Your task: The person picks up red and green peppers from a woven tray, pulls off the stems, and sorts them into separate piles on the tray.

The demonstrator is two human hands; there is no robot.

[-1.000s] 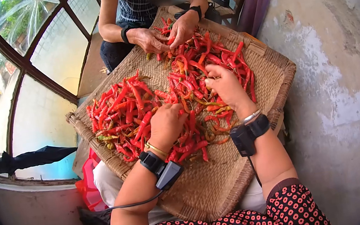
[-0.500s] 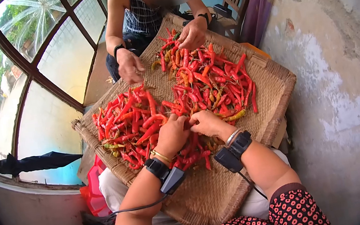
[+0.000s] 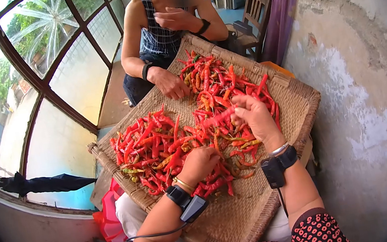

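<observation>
Red chili peppers (image 3: 149, 142) lie heaped on a woven bamboo tray (image 3: 232, 219), with a few yellowish and brown ones among them. My left hand (image 3: 198, 165) rests low at the near side of the heap, its fingers curled together; whatever they grip is hidden. Raised above the right part of the heap, my right hand (image 3: 255, 118) pinches a red chili pepper (image 3: 220, 117), slightly blurred, pointing left from its fingertips. Loose peppers lie beneath and around both hands.
Across the tray sits another person, one hand (image 3: 172, 84) at the far peppers and the other (image 3: 178, 18) raised near the head. Windows and a folded black umbrella (image 3: 54, 182) are at left. A wooden chair (image 3: 256, 18) stands behind; a rough wall (image 3: 353, 98) is at right.
My right hand has moved up and right, away from my left hand, with a chili pepper. The other person has lifted one hand off the peppers and lowered the other to them.
</observation>
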